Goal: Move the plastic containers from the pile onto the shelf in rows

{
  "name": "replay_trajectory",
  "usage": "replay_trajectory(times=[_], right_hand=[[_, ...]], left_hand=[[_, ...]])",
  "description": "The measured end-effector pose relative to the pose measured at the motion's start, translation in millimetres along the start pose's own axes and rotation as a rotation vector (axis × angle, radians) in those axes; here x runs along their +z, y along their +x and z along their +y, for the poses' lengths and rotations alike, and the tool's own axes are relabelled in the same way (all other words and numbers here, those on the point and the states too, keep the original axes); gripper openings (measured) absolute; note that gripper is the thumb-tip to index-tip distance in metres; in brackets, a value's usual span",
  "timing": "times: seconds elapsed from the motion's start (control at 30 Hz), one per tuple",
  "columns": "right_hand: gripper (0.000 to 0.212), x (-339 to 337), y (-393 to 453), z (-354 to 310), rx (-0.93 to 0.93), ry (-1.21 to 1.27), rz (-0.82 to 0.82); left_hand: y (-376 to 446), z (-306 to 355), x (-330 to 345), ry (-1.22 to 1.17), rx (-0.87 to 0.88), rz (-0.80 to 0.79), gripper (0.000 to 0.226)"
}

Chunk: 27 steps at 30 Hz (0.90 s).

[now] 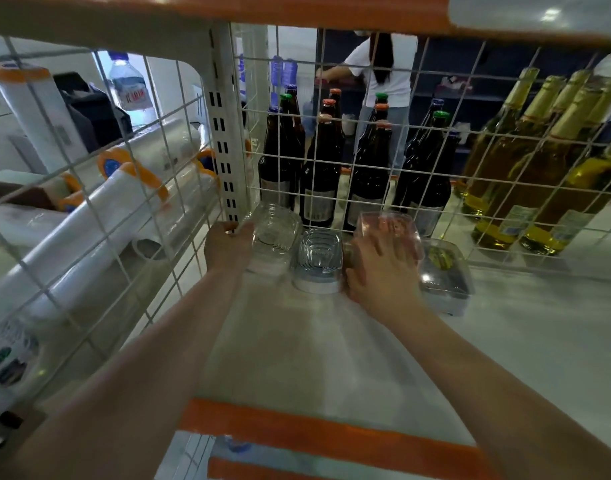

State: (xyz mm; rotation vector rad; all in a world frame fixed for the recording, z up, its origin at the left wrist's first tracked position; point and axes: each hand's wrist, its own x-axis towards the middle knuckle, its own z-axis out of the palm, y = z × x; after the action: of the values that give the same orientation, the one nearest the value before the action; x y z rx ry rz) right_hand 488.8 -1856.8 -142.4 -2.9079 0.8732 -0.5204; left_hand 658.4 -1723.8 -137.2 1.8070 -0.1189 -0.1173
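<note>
**Both hands on clear containers at the back of the shelf**

The left hand [227, 245] lies against the side of the leftmost clear plastic container [274, 233]; its fingers are hidden behind the tub, so whether they curl round it cannot be told. The right hand [380, 268] grips a tilted clear container [390, 225], fingers showing pink through the plastic. Between them a third container [319, 259] stands on the white shelf [297, 348], and a fourth [444, 271] lies just right. All sit near the wire grid [331, 188], with brown bottles [319, 174] behind.
</note>
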Motion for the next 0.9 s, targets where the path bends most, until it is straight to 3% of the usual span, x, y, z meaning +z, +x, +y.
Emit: replay_trajectory(times=[0.17,0.3,0.4,0.5,0.63,0.77,0.9], right_hand=[[0.055,16.3,3.3,9.2,-0.069,-0.033,0.132],[0.054,17.9,4.7,10.3,-0.103,-0.064,0.186],[0.053,19.2,6.0,10.3,-0.105,-0.050,0.210],[0.051,20.5,5.5,11.2,-0.104,-0.065,0.222],[0.042,20.9,5.6,13.4,-0.099,-0.038,0.205],[0.052,22.2,6.3,13.9,-0.092,-0.030,0.179],[0.049,20.7,7.5,13.4,-0.085,-0.017,0.173]], left_hand=[[2.0,-16.1,1.8,0.213,0.090,0.009,0.044],[-6.8,-21.0,-0.4,0.636,0.431,0.109,0.067],[-13.6,-22.4,0.9,0.762,0.600,0.072,0.085],[-17.4,-22.4,2.5,0.823,0.590,-0.029,0.082],[-12.4,-17.4,1.3,0.797,0.571,-0.042,0.072],[-6.5,-13.2,3.1,0.809,0.526,-0.055,0.068],[-5.3,-9.6,6.8,0.837,0.495,-0.096,0.066]])
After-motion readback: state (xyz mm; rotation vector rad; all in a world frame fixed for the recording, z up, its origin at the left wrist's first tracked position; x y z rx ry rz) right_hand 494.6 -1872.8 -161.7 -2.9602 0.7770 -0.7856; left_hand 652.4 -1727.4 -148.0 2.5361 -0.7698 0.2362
